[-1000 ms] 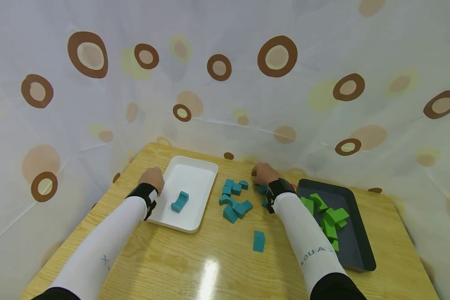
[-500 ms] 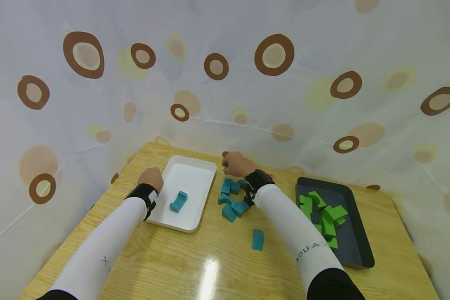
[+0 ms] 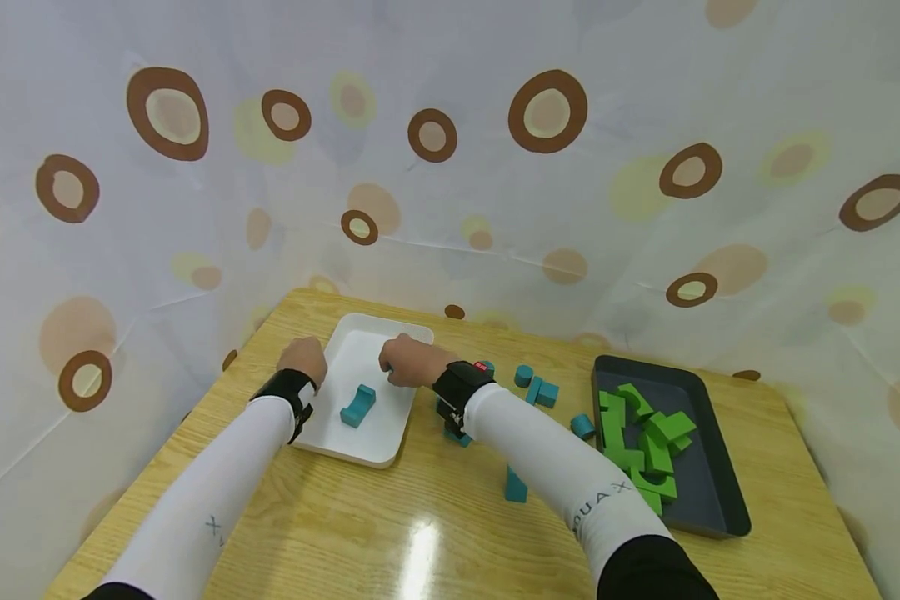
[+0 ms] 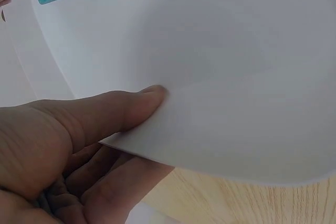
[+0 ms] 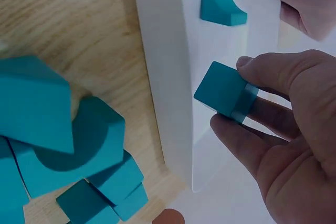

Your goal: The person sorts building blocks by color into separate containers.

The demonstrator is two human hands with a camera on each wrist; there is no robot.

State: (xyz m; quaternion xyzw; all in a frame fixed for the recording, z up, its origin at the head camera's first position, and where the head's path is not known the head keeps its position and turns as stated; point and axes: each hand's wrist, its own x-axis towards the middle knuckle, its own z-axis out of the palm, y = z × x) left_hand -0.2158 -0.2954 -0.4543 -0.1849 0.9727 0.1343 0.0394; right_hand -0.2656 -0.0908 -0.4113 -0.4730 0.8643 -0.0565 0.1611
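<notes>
My left hand (image 3: 302, 360) grips the left rim of a white tray (image 3: 366, 350), thumb inside and fingers beneath, as the left wrist view shows. Between the thumb and fingers of my right hand (image 3: 414, 362) is a small teal block (image 5: 223, 90), plain in the right wrist view. That hand is above the tray's right part. A teal arched block (image 3: 357, 406) lies in the tray. Outside the tray, several teal blocks (image 5: 84, 129) sit in a cluster on the table, partly hidden by my right wrist in the head view.
At the right stands a dark grey tray (image 3: 708, 467) with several green blocks (image 3: 667, 427). More teal pieces lie between the trays, among them a cylinder (image 3: 582, 426) and a block (image 3: 516, 485) near my right forearm. Behind the wooden table (image 3: 345, 533) hangs a patterned cloth (image 3: 450, 200).
My right hand has travelled left from the loose teal pieces, past the table's back edge, to above the white tray with the block. My left hand stays on the rim.
</notes>
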